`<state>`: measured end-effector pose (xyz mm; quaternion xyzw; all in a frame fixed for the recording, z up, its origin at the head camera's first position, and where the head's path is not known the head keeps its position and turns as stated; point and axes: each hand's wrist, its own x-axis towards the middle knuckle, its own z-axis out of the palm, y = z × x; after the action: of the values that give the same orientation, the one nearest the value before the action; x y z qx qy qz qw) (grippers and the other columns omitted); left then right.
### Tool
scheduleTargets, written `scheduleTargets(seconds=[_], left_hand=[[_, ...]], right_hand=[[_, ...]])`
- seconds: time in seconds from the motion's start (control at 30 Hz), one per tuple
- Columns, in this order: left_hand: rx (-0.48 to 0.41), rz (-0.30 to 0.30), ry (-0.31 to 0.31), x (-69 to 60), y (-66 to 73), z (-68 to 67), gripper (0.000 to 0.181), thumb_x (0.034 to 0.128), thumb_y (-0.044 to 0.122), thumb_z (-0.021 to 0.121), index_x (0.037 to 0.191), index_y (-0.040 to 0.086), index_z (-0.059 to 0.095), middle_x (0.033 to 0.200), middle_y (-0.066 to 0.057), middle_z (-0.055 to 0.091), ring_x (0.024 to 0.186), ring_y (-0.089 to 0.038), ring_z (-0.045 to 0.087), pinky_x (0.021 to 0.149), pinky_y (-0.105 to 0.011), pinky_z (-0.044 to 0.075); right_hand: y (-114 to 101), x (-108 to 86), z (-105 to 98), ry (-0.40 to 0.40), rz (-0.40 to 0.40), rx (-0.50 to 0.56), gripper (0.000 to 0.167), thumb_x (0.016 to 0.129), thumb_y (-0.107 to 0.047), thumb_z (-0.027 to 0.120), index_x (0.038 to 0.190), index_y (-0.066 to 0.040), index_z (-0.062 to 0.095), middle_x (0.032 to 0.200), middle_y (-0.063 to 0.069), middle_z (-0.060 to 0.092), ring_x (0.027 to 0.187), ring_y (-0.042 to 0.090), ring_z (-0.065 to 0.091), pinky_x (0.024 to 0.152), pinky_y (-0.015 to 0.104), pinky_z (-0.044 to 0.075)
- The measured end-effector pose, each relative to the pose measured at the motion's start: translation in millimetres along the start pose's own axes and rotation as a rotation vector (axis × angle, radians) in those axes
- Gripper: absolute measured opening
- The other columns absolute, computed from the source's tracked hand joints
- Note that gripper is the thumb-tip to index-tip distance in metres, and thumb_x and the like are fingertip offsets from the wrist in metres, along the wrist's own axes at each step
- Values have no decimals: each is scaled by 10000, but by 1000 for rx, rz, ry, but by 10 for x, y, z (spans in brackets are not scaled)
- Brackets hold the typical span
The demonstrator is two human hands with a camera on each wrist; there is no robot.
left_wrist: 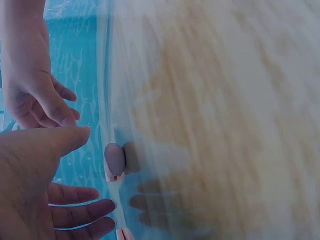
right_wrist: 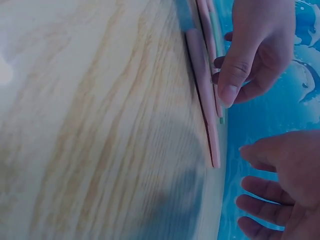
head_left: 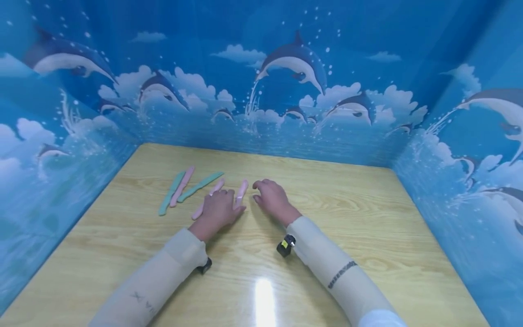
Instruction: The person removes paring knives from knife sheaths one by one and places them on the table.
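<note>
My left hand is over two pink knives near the middle of the table, its fingers loosely spread; one pink knife passes beneath it and the other lies just right of its fingers. In the left wrist view the left hand holds nothing, its fingers apart. My right hand, relaxed and empty, hovers just right of the right-hand pink knife. The right wrist view shows that pink knife flat on the wood, between table and hands, with the right hand clear of it.
Left of the hands lie a green knife, a pink knife beside it, and a slanting green knife on the wooden table. A blue dolphin-print curtain stands around the back and sides.
</note>
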<state>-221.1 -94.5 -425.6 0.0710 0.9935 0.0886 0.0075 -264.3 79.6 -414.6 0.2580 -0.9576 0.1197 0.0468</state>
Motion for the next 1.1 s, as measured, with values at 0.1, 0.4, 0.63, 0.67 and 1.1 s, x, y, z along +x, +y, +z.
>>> scheduleTargets(seconds=[0.1, 0.4, 0.63, 0.67, 1.1], left_hand=[[41, 7, -16, -9, 6, -5, 656, 908, 580, 571, 1204, -4, 595, 1058, -166, 666, 992, -358, 628, 879, -550, 504], [44, -15, -45, 5, -4, 13, 622, 903, 590, 570, 1126, 11, 624, 995, -150, 672, 945, -361, 637, 874, -555, 501], [70, -1, -40, 15, -8, 35, 623, 898, 612, 564, 1082, 22, 640, 965, -147, 681, 927, -343, 650, 860, -550, 514], [71, -1, -39, 17, -11, 37, 620, 896, 615, 564, 1074, 25, 642, 960, -144, 681, 922, -340, 650, 857, -549, 514], [74, -17, -59, 31, 44, 26, 607, 877, 586, 617, 1109, 26, 649, 1003, -151, 657, 971, -327, 623, 913, -567, 483]], right_hand=[[-25, 53, 29, -23, 1, -26, 315, 892, -176, 707, 1188, -85, 647, 1110, 100, 668, 1030, 266, 624, 886, 388, 536], [-129, 254, 51, -73, -51, -167, 333, 887, -84, 647, 1219, -99, 655, 1093, 90, 664, 965, 256, 624, 784, 374, 555], [-235, 364, 68, -135, -37, -240, 339, 952, -102, 573, 1284, -155, 620, 1210, 91, 636, 1091, 278, 587, 894, 428, 523], [-246, 373, 77, -143, -35, -250, 353, 960, -108, 565, 1306, -166, 604, 1233, 94, 625, 1116, 283, 574, 917, 437, 511], [-206, 430, 233, -176, -55, -279, 390, 961, -124, 570, 1331, -246, 584, 1310, 64, 566, 1213, 272, 487, 986, 463, 455]])
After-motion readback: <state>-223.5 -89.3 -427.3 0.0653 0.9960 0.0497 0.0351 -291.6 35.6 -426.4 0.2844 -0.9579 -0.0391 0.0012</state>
